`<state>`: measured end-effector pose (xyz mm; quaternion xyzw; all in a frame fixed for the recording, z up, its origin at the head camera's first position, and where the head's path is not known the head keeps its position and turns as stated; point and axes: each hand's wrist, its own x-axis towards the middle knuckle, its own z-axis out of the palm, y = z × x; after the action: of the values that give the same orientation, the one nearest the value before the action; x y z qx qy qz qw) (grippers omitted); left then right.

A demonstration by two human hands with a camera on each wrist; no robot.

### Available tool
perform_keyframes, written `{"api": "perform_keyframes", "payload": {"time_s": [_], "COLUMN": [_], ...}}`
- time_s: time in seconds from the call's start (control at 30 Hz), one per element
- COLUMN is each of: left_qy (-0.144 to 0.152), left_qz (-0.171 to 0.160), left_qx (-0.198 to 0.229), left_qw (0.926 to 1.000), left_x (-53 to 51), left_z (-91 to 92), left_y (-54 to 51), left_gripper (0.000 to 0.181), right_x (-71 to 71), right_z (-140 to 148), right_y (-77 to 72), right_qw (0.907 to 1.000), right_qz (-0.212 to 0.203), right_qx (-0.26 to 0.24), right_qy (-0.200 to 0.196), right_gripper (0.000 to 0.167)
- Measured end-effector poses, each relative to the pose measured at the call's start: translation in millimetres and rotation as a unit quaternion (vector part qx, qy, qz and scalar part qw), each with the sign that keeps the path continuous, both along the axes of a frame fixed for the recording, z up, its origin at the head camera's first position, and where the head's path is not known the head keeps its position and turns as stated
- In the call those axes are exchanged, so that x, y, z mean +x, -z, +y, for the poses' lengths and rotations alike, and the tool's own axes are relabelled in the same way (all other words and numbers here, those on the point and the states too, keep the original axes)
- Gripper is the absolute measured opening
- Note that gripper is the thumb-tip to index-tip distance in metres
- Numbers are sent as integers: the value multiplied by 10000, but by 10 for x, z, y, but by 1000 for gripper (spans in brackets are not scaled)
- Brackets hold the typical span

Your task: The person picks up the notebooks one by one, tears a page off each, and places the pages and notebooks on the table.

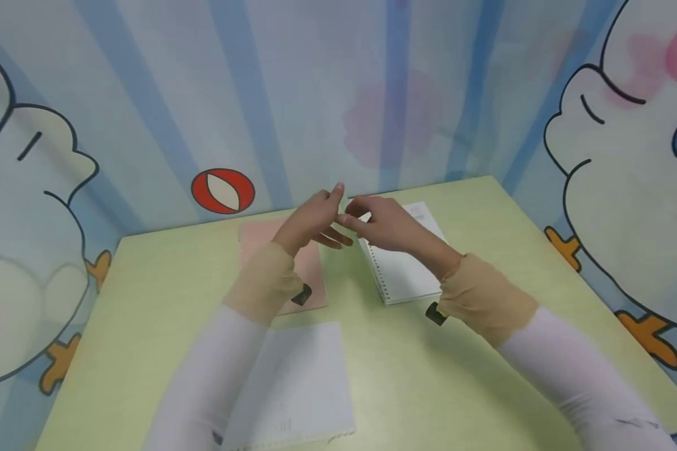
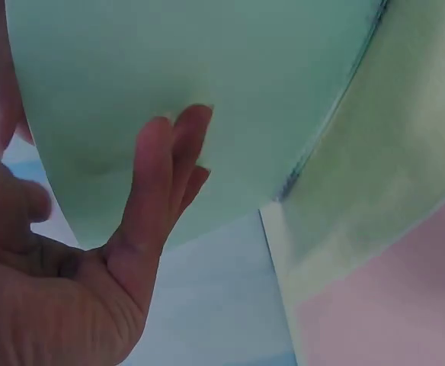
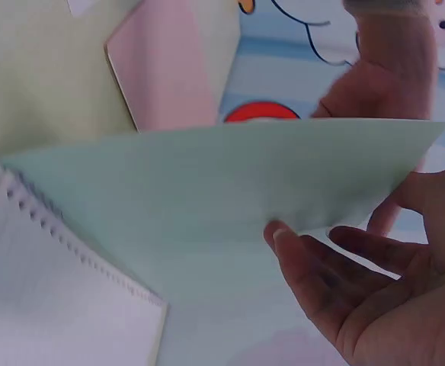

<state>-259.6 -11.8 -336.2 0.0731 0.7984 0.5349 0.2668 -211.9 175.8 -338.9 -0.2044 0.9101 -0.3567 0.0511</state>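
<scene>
A spiral-bound notebook (image 1: 406,275) lies right of centre in the head view, its white page (image 3: 62,282) facing up in the right wrist view. Its pale green cover (image 2: 230,91) stands raised from the binding, also across the right wrist view (image 3: 169,183). My left hand (image 1: 313,219), fingers fairly straight, rests against the cover's outer face (image 2: 78,290). On the inner side, my right hand (image 1: 386,225) touches the cover with its fingertips, fingers loosely bent (image 3: 405,282). Both hands are close together near the cover's free edge; their exact contact is partly hidden.
A pink notebook (image 1: 310,275) lies left of the spiral notebook, partly under my left forearm. A white notebook or pad (image 1: 304,382) lies nearer the front edge. Behind the pale green table (image 1: 163,275) hangs a blue-striped backdrop (image 1: 327,94) with cartoon figures.
</scene>
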Motion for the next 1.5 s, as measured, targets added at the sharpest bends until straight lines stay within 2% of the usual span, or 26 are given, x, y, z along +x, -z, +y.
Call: {"api": "perform_keyframes", "payload": {"time_s": [0.1,0.2,0.33,0.4,0.53,0.57,0.63,0.7,0.73,0.77,0.8,0.9,0.93,0.97,1.0,1.1,1.2,1.3,1.5], "left_qy": [4,-16,-250,-412,-542,-524,-509,-491,-466,-434,-378,-152,-77,53,253,943,1479,1604,1629], "left_qz": [-84,148,528,639,826,860,918,995,1065,1196,1404,2126,2348,2568,2743,3074,3273,3368,3269], "left_qx": [-193,-400,-946,-1521,-2688,-2834,-2948,-3143,-3335,-3601,-3962,-4899,-5045,-5098,-5093,-4643,-4265,-4063,-4117], "left_qw": [9998,9991,9938,9854,9581,9537,9498,9428,9356,9242,9066,8453,8308,8210,8153,8252,8301,8341,8350], "left_x": [-20,-34,-54,-56,-46,-42,-23,7,25,39,50,63,62,62,57,29,-30,-99,-242], "left_z": [-135,-252,-395,-464,-567,-578,-601,-616,-611,-599,-577,-423,-341,-256,-163,123,328,421,598], "left_y": [34,123,295,396,598,641,725,816,859,907,948,1035,1045,1050,1048,1091,1182,1243,1324], "left_gripper": [73,56,44,50,74,81,90,92,90,84,77,62,61,64,71,100,118,122,119], "right_x": [-20,-70,-257,-374,-587,-633,-721,-797,-831,-859,-880,-919,-928,-931,-932,-915,-894,-884,-892], "right_z": [-119,-111,100,261,623,713,864,968,1008,1044,1073,1160,1189,1218,1245,1331,1375,1347,1396], "right_y": [87,128,186,228,345,380,462,552,600,646,688,796,827,855,880,969,1049,1094,1185], "right_qw": [9998,9997,9975,9956,9906,9891,9867,9855,9848,9843,9835,9770,9738,9704,9666,9572,9528,9532,9501], "right_qz": [190,196,193,114,-74,-98,-110,-128,-154,-192,-224,-410,-499,-585,-691,-916,-984,-992,-992], "right_qx": [103,-15,-205,-220,-166,-139,-39,150,295,477,695,1339,1542,1744,1924,2300,2468,2451,2556], "right_qy": [-48,161,650,899,1352,1466,1624,1686,1705,1689,1655,1609,1593,1567,1547,1498,1467,1464,1485], "right_gripper": [46,46,40,38,40,42,47,53,57,61,65,78,82,85,89,93,91,89,89]}}
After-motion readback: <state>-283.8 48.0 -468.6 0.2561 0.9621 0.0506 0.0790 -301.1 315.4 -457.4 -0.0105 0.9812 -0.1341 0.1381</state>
